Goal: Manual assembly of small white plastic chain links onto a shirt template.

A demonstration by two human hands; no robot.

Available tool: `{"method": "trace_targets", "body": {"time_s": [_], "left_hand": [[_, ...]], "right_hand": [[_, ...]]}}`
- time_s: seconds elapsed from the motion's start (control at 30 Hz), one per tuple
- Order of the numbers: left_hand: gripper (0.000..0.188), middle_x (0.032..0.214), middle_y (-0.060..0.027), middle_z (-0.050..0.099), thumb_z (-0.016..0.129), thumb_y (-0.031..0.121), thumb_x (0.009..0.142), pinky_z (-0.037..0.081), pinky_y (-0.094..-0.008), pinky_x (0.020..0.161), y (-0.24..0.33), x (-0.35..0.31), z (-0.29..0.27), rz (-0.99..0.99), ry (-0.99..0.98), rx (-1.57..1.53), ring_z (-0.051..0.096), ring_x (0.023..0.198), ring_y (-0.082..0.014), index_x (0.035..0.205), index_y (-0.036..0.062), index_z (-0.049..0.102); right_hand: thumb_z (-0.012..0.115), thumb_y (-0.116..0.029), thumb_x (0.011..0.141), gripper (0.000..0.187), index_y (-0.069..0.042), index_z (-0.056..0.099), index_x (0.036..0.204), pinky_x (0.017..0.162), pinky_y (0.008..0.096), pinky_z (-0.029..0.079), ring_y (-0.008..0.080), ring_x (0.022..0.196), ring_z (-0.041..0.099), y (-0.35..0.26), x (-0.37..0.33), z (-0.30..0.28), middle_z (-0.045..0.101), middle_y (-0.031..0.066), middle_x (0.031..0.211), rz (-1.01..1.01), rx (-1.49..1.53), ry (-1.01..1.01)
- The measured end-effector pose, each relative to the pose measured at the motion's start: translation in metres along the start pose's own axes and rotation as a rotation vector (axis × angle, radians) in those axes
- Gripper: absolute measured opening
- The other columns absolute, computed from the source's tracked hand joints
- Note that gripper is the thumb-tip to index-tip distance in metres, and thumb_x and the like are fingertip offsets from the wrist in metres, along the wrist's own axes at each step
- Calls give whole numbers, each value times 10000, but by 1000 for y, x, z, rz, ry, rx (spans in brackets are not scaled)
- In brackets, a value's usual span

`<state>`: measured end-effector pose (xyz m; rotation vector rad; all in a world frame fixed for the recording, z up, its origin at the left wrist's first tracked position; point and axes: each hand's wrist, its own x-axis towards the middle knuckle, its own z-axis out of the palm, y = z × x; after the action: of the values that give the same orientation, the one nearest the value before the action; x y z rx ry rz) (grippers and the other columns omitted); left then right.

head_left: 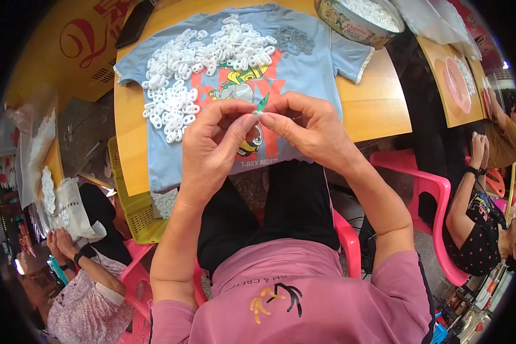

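My left hand (212, 140) and my right hand (312, 129) meet above a blue T-shirt (315, 86) spread over the table. Both are closed, thumb against forefinger, on a small white piece (258, 113). A thin green pointed bit (263, 102) sticks up from between the fingertips; how it joins the white piece is hidden. Beyond and to the left of my hands lies a big heap of white oval plastic pieces (178, 60) with holes in them. At the far right of the shirt is a small pile of grey, wire-like metal parts (294, 41).
A printed round tin (355, 26) full of white pieces stands at the far right. On the far left lies a dark phone-like object (135, 24). A yellow crate (135, 206) is left of my legs. People sit on both sides, near a pink chair (421, 183).
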<state>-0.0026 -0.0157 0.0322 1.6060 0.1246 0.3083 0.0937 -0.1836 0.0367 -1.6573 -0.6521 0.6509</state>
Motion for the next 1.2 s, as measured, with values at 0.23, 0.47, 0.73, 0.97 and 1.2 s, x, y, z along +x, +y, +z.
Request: {"method": "trace_targets", "body": {"time_s": [0.23,0.47,0.73,0.97,1.2], "left_hand": [[187,972,-77,662,651,9,901,524,-249,748,-8,4,11,-89,81,-305,629,872,-111,1083,-10,612],[258,971,-104,648,680,-100,787,519,-299,720,-18,10,12,434,101,307,646,865,-216,1015,17,649],[205,930,-96,658,675,-70,828,517,-267,680,-20,6,7,338,3,190,662,819,-180,1017,1,640],[119,932,-61,674,597,32,946,561,-247,754,-17,1,9,-41,70,-223,673,840,-113,1038,-36,632],[132,933,-81,677,589,41,952,569,-264,777,-18,3,8,-79,81,-233,681,852,-130,1047,-45,622]], "right_hand": [[668,-146,926,170,17,650,972,673,204,458,42,765,556,2,-2,7,618,-9,829,-128,-37,111],[655,-126,921,157,19,621,870,577,207,408,29,667,504,-7,-2,5,602,-7,772,-52,-88,142],[659,-106,900,160,25,601,829,560,248,393,107,627,496,-5,16,-13,554,49,729,-408,-363,16],[652,-102,894,104,0,642,910,616,294,440,166,659,549,4,53,-47,586,70,780,-352,-582,220],[587,-45,850,120,-54,655,948,680,352,475,297,762,606,14,66,-63,601,115,888,-474,-1070,276]]}}
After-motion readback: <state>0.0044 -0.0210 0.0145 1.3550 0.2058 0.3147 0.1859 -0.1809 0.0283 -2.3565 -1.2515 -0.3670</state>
